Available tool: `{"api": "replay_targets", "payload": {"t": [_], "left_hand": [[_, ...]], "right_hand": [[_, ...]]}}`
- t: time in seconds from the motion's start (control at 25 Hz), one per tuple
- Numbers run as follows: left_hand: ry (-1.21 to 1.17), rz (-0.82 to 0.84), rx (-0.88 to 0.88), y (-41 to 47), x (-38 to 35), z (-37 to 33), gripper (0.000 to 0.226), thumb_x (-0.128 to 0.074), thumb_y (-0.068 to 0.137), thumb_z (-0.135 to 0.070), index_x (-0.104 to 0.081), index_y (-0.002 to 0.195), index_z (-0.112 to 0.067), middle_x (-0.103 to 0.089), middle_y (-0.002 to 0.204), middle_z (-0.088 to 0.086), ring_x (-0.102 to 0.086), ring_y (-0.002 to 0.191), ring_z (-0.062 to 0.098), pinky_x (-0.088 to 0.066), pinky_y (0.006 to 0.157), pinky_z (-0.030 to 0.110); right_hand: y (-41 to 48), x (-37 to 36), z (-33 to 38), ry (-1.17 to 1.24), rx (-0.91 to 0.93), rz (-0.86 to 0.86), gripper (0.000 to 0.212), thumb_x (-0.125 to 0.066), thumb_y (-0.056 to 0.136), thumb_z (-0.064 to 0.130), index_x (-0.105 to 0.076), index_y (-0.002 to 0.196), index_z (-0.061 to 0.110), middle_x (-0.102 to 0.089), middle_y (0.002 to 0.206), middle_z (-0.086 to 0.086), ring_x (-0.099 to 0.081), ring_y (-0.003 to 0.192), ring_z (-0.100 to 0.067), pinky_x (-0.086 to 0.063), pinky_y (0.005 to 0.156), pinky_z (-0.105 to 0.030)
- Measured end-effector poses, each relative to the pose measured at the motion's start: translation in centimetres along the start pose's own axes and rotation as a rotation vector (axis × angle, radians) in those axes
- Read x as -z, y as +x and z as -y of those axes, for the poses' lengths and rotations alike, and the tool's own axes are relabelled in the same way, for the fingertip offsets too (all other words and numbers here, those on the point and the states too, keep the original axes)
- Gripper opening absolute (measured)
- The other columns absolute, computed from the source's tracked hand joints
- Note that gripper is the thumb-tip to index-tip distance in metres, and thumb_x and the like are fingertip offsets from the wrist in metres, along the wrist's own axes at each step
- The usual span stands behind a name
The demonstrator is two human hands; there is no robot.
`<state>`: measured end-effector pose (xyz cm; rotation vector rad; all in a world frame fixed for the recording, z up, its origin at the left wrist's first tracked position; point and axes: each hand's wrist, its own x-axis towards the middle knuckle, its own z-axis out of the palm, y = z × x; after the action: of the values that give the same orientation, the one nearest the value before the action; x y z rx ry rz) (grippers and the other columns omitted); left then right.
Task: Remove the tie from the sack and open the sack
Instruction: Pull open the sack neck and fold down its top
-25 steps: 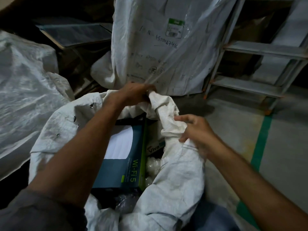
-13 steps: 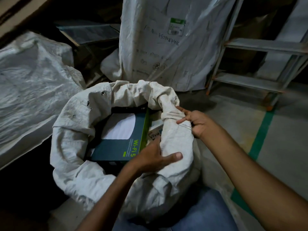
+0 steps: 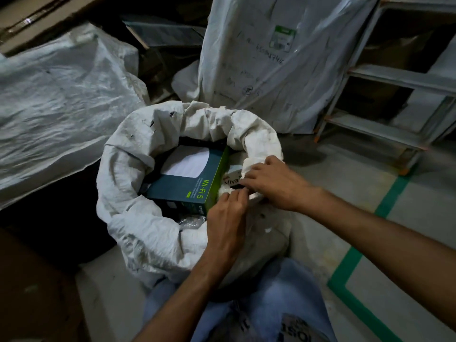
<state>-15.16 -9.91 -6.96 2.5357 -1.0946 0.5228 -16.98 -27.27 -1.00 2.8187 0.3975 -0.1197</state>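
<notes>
A white woven sack [image 3: 138, 188] stands open on the floor in front of me, its mouth rolled down into a thick rim. Inside lies a dark teal box [image 3: 183, 183] marked Wi-Fi 5, with a white packet and some plastic wrap beside it. My left hand [image 3: 227, 218] grips the rolled rim at the sack's near right side. My right hand [image 3: 274, 181] lies just beyond it, fingers curled over the same stretch of rim. No tie shows anywhere on the sack.
A tall white sack [image 3: 266, 70] with handwriting stands behind. A larger crumpled sack [image 3: 54, 99] lies at the left. A grey metal rack [image 3: 394, 95] fills the right. Green tape [image 3: 385, 206] lines the concrete floor. My jeans-clad knee [image 3: 271, 304] is below.
The sack's rim has been rolled further down, so the mouth is wider. My left hand moved from the far rim to the near right side. Both hands now meet there.
</notes>
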Motion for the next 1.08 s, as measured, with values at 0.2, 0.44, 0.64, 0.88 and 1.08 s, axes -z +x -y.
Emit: {"api": "replay_targets", "payload": {"t": [0.2, 0.44, 0.64, 0.88, 1.08], "left_hand": [[-0.368, 0.242, 0.049, -1.3, 2.3, 3.3, 0.049, -0.073, 0.083, -0.056, -0.063, 0.117, -0.022, -0.065, 0.125, -0.006, -0.065, 0.106, 0.017, -0.054, 0.081, 0.036], [0.133, 0.411, -0.151, -6.1, 3.2, 9.8, 0.081, -0.074, 0.063, -0.069, -0.049, 0.129, -0.032, -0.068, 0.106, -0.005, -0.068, 0.099, 0.025, -0.048, 0.08, 0.039], [0.206, 0.031, -0.253, -10.1, 1.7, 9.7, 0.023, -0.076, 0.084, -0.018, -0.062, 0.102, -0.022, -0.06, 0.09, 0.003, -0.056, 0.075, 0.028, -0.04, 0.059, 0.039], [0.187, -0.141, -0.254, -11.9, 1.6, 8.8, 0.018, -0.056, 0.094, -0.004, -0.058, 0.084, -0.018, -0.061, 0.083, 0.004, -0.055, 0.068, 0.028, -0.038, 0.056, 0.039], [-0.154, 0.273, 0.034, -11.8, 5.2, 8.7, 0.029, -0.065, 0.069, -0.034, -0.067, 0.097, -0.025, -0.061, 0.106, -0.007, -0.061, 0.09, 0.023, -0.048, 0.069, 0.038]], "right_hand": [[0.5, -4.5, -0.1, -0.192, -0.105, -0.438, 0.009, -0.06, 0.091, 0.01, -0.062, 0.084, 0.015, -0.064, 0.08, -0.009, -0.06, 0.068, -0.029, -0.039, 0.055, -0.037], [-1.5, -7.4, 3.0, -0.169, -0.363, -0.603, 0.014, -0.051, 0.097, 0.008, -0.062, 0.09, 0.013, -0.059, 0.082, -0.009, -0.057, 0.072, -0.029, -0.044, 0.06, -0.039], [-2.8, -4.2, 7.0, 0.078, -0.226, -0.242, 0.083, -0.062, 0.069, 0.049, -0.048, 0.143, 0.013, -0.056, 0.118, -0.01, -0.051, 0.109, -0.034, -0.036, 0.098, -0.054], [-0.4, -0.2, 8.8, -0.024, -0.075, -0.188, 0.052, -0.071, 0.075, 0.025, -0.064, 0.126, 0.028, -0.035, 0.16, -0.015, -0.039, 0.137, -0.036, -0.038, 0.103, -0.05], [-0.6, -0.7, 12.9, 0.068, 0.097, 0.019, 0.059, -0.072, 0.081, 0.022, -0.049, 0.135, 0.023, -0.066, 0.122, -0.006, -0.062, 0.112, -0.031, -0.044, 0.087, -0.041]]}}
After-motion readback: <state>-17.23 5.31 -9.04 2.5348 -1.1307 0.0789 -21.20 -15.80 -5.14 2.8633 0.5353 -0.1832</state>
